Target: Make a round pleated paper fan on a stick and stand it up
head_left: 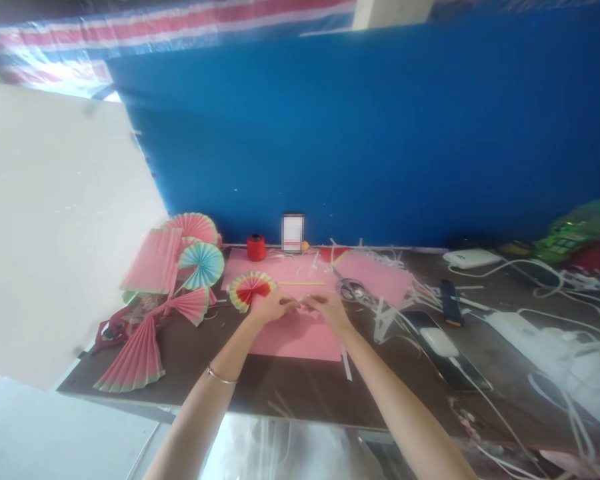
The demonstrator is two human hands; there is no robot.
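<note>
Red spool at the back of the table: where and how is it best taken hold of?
Probably across the round sides of the red spool, coming from above or the near side: it stands upright, its near face is uncovered, and the blue panel rises close behind it.

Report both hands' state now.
Left hand: at a small pale piece over pink paper; grip can't be told.
Right hand: at the same piece; grip can't be told.
</note>
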